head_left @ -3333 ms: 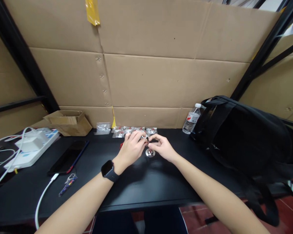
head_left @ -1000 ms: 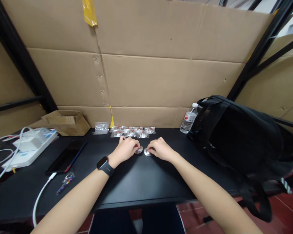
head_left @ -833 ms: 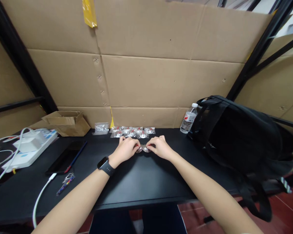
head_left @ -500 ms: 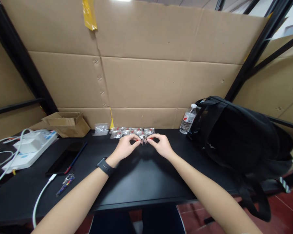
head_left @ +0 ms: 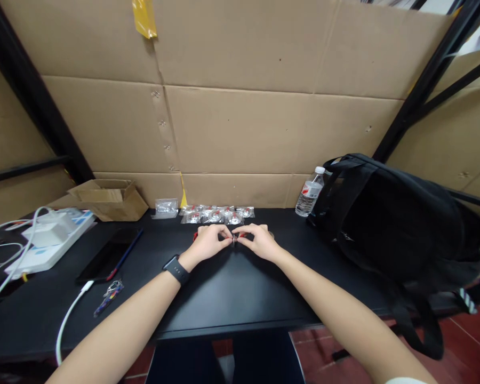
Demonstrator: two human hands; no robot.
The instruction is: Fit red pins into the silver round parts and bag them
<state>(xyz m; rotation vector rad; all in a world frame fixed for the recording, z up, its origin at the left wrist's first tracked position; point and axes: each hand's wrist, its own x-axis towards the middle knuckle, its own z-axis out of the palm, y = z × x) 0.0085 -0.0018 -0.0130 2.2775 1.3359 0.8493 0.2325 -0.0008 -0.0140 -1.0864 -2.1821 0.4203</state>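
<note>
Over the black table, my left hand (head_left: 212, 241) and my right hand (head_left: 260, 242) face each other with fingertips nearly meeting. Both pinch a small, thin, silvery piece (head_left: 234, 240), seen almost edge-on; its exact kind is too small to make out. A bit of red shows by the right fingers, and another beside the left knuckles. Just beyond the hands lie several clear plastic packets (head_left: 215, 215), each with a round silvery thing and a red part inside. Left of them is a stack of clear bags (head_left: 166, 208).
A brown cardboard box (head_left: 111, 200), a white power strip (head_left: 52, 245), a phone (head_left: 108, 256) and a keychain (head_left: 109, 297) occupy the left. On the right stand a water bottle (head_left: 310, 192) and a black backpack (head_left: 396, 229). A cardboard wall (head_left: 240, 133) closes the back.
My hands have drawn slightly nearer and closer together. Two angled small pieces between the fingertips now appear as one thin upright edge. More of the packets behind shows.
</note>
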